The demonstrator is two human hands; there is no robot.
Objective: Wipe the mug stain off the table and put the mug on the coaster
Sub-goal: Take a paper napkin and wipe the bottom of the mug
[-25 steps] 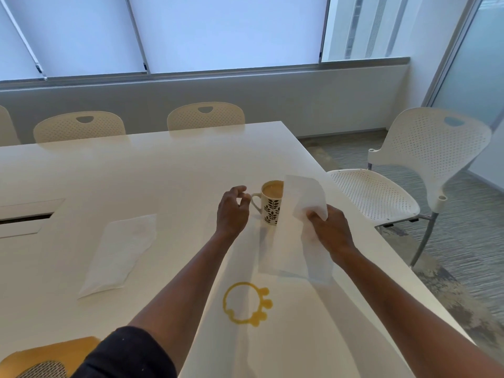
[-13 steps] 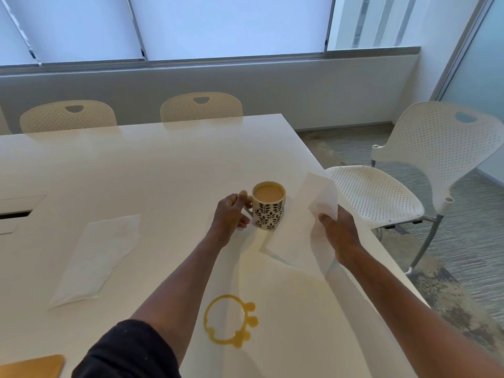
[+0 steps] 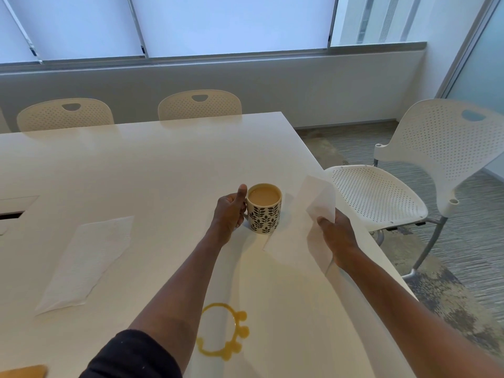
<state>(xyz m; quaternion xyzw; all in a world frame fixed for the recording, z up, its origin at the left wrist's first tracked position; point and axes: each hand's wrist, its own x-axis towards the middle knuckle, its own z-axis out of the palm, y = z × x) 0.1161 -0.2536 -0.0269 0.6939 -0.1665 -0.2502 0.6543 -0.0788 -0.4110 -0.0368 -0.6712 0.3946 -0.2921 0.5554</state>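
The mug [image 3: 264, 208], cream with a dark leaf pattern and full of milky coffee, stands upright on the white worktop [image 3: 152, 170] near its right edge. The left hand [image 3: 229, 211] has its grip closed on the mug's handle, fingers curled round it and the thumb pointing up beside the rim. Just to the right of the mug, the right hand [image 3: 336, 236] pinches a white paper towel [image 3: 308, 227] in its grip, holding it up so the sheet hangs with its lower edge at or close to the worktop; whether it touches cannot be told. Nearer the person, between the two forearms, lies the stain [image 3: 223, 334], a yellow-brown ring with blobs along its right side, well apart from the mug. A second paper towel [image 3: 87, 263] lies flat on the left of the worktop. At the bottom left corner a yellow-tan coaster [image 3: 23, 371] shows only in part. White perforated chairs [image 3: 403, 181] stand round the worktop.
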